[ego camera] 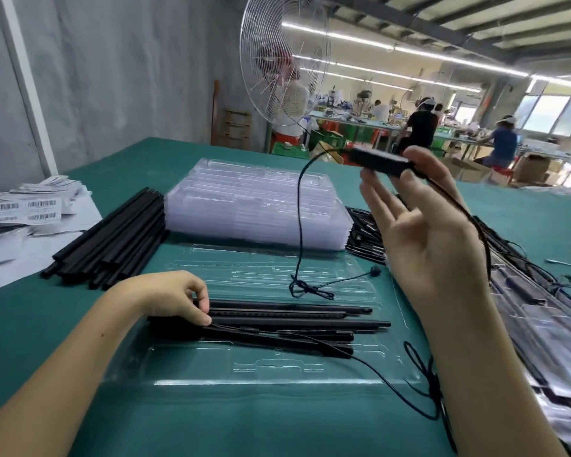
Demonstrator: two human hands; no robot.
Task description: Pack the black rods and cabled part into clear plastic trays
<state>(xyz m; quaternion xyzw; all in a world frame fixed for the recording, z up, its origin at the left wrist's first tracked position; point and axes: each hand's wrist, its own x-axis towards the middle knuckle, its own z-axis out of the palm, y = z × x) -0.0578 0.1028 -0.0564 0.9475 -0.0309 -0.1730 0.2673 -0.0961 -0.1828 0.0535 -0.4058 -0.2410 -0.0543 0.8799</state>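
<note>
- Left hand [175, 300] is down on the near tray [277, 367], fingers curled round the ends of the rods [294, 319] lying along its middle.
- Right hand [426, 225] is up in the air — thumb and fingertips pinching the black box [374, 163].
- Its cable [299, 222] dangles, knotted end down on the tray.
- Behind — a stack of trays [254, 206], with spare rods [112, 239] just left of it on the green table [211, 423].

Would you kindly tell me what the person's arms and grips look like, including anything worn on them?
The left grip and right grip are bare hands, with no gloves and no rings that I can see. The left forearm and right forearm are bare too, with no sleeves, watch or bracelet in view. A small dark mole shows on the left forearm.
</note>
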